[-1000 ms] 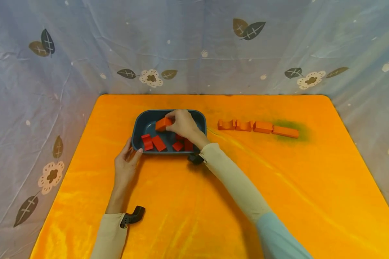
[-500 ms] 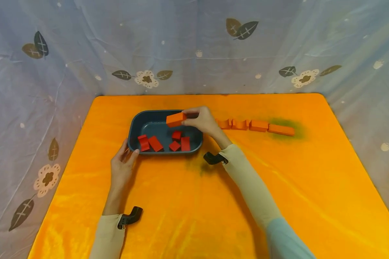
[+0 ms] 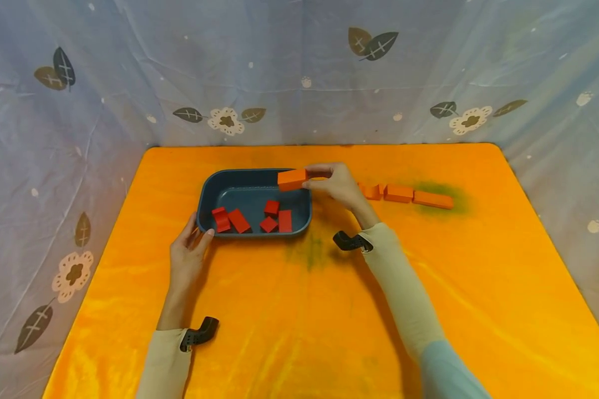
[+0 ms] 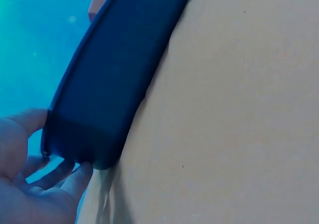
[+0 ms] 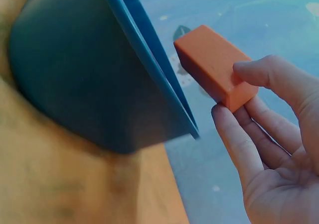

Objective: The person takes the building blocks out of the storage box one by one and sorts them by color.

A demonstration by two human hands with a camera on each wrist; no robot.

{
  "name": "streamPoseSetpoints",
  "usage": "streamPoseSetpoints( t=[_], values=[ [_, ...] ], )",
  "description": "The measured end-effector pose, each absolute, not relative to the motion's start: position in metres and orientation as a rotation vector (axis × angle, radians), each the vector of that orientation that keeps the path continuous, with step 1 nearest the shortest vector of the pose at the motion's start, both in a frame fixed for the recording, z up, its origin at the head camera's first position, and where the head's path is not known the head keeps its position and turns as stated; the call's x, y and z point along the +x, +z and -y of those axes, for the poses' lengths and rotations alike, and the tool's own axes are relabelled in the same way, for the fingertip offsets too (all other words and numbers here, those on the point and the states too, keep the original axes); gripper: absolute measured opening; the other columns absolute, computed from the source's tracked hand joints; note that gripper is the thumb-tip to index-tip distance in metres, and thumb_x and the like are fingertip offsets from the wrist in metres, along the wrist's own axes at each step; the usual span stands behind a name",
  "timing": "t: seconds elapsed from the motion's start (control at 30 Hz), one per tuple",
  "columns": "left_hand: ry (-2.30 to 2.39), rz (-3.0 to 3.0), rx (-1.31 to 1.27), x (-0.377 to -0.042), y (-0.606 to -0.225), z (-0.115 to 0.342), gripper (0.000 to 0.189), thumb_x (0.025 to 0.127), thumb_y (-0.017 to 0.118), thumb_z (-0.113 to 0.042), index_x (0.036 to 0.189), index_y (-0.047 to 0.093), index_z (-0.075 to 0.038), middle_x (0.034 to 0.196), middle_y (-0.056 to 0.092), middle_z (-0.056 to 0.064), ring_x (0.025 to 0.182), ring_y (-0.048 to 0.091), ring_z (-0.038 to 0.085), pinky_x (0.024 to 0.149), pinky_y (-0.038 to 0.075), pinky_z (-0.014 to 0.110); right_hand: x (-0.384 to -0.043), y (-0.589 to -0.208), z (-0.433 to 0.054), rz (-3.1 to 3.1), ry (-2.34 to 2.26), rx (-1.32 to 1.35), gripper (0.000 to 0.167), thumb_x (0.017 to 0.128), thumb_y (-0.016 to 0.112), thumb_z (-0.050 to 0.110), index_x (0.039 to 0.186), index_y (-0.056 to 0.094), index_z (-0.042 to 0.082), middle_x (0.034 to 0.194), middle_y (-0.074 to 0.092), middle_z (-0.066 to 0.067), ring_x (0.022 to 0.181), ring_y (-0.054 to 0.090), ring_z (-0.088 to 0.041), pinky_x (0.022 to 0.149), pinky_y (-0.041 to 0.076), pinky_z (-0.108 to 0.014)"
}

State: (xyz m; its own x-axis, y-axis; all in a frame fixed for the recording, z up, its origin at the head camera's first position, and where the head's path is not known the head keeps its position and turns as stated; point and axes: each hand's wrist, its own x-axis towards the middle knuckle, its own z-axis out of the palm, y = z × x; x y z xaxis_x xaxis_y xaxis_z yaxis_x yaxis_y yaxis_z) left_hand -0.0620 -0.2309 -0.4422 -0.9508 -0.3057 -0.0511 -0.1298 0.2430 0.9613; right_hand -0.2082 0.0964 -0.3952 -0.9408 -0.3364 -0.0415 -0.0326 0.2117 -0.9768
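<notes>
Here, a right-hand pinch on an orange block

We see the right hand [image 3: 338, 185] grasping one end of the orange block [image 3: 292, 180], its thumb on one face and its fingers on the others, parted only by the block's thickness. In the head view the block shows over the far right corner of the blue tray [image 3: 237, 195]; from the right wrist we find it clear of the rim.

The left hand [image 3: 187, 260] grasps the tray at its near left corner, thumb at the near rim and fingers bent against the outer left wall; some fingertips we cannot make out.

We place the tray toward the far edge of the tabletop [image 3: 279, 316], left of its middle. Inside, along the near wall, lie five red blocks [image 3: 239, 220], two by the left corner and three toward the right. Beyond the right hand, toward the tabletop's far right corner, runs a row of orange blocks [image 3: 398, 193], partly hidden by that hand.
</notes>
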Motion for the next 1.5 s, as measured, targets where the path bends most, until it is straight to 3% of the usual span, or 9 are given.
streamPoseSetpoints(
  t=[0.2,0.3,0.4,0.53,0.63,0.77,1.0,1.1,1.5],
  values=[
    [-1.793,2.374,0.414,-0.061,-0.441,0.232,0.066,0.096,0.065,-0.021,0.153,0.033,-0.014,0.156,0.034,0.004,0.141,0.037,0.022,0.111,0.036,0.027,-0.204,-0.391,-0.126,-2.283,-1.796,-0.323,0.049,0.084,0.079,0.017,0.128,0.065,0.003,0.131,0.062,-0.013,0.125,0.053,-0.022,0.105,0.047,-0.039],
    [-1.772,2.381,0.425,-0.059,-0.441,0.234,0.065,0.096,0.065,-0.022,0.153,0.034,-0.014,0.156,0.035,0.002,0.141,0.037,0.021,0.113,0.035,0.028,-0.198,-0.389,-0.143,-2.327,-1.755,-0.280,0.051,0.083,0.080,0.023,0.129,0.065,0.006,0.133,0.061,-0.013,0.125,0.053,-0.022,0.097,0.052,-0.044],
    [-1.760,2.382,0.426,-0.058,-0.442,0.236,0.065,0.096,0.065,-0.022,0.153,0.034,-0.014,0.156,0.035,0.001,0.140,0.038,0.021,0.112,0.036,0.028,-0.193,-0.387,-0.159,-2.345,-1.756,-0.269,0.052,0.083,0.080,0.023,0.129,0.065,0.005,0.133,0.061,-0.014,0.119,0.057,-0.023,0.088,0.057,-0.042],
    [-1.754,2.388,0.412,-0.058,-0.442,0.237,0.066,0.096,0.065,-0.023,0.153,0.033,-0.014,0.156,0.035,0.002,0.141,0.037,0.021,0.112,0.035,0.029,-0.188,-0.388,-0.181,-2.384,-1.771,-0.245,0.049,0.085,0.078,0.020,0.129,0.065,0.004,0.130,0.063,-0.012,0.110,0.062,-0.017,0.077,0.058,-0.028],
    [-1.749,2.396,0.418,-0.056,-0.442,0.238,0.066,0.096,0.064,-0.023,0.153,0.033,-0.015,0.156,0.034,0.001,0.141,0.037,0.021,0.112,0.035,0.028,-0.186,-0.391,-0.197,-2.415,-1.761,-0.198,0.046,0.087,0.076,0.019,0.129,0.065,0.005,0.127,0.065,-0.011,0.106,0.062,-0.012,0.071,0.056,-0.025],
    [-1.750,2.392,0.423,-0.055,-0.442,0.239,0.066,0.096,0.064,-0.023,0.153,0.032,-0.015,0.156,0.034,0.001,0.140,0.038,0.022,0.110,0.037,0.024,-0.183,-0.393,-0.220,-2.457,-1.773,-0.147,0.046,0.087,0.076,0.019,0.128,0.065,0.002,0.122,0.068,-0.004,0.105,0.060,-0.008,0.078,0.054,-0.018],
    [-1.771,2.381,0.402,-0.057,-0.444,0.238,0.065,0.096,0.064,-0.022,0.153,0.033,-0.014,0.156,0.034,0.001,0.141,0.037,0.021,0.111,0.036,0.025,-0.173,-0.398,-0.267,-2.395,-2.033,-0.049,0.034,0.086,0.075,0.005,0.120,0.070,0.004,0.098,0.072,0.013,0.087,0.068,-0.003,0.068,0.056,-0.013],
    [-1.767,2.385,0.407,-0.057,-0.443,0.238,0.065,0.096,0.064,-0.022,0.153,0.033,-0.014,0.156,0.034,0.001,0.141,0.037,0.020,0.111,0.036,0.025,-0.168,-0.399,-0.287,-2.310,-2.141,-0.033,0.031,0.086,0.072,-0.003,0.115,0.073,0.008,0.097,0.073,0.011,0.086,0.068,-0.004,0.077,0.057,-0.015],
    [-1.757,2.384,0.388,-0.056,-0.441,0.237,0.065,0.096,0.064,-0.021,0.153,0.033,-0.014,0.157,0.033,0.001,0.143,0.034,0.020,0.117,0.031,0.035,-0.147,-0.405,-0.337,-2.097,-2.402,-0.075,0.031,0.085,0.067,-0.013,0.113,0.072,0.001,0.101,0.074,0.000,0.087,0.071,-0.011,0.078,0.059,-0.023]
  ],
)
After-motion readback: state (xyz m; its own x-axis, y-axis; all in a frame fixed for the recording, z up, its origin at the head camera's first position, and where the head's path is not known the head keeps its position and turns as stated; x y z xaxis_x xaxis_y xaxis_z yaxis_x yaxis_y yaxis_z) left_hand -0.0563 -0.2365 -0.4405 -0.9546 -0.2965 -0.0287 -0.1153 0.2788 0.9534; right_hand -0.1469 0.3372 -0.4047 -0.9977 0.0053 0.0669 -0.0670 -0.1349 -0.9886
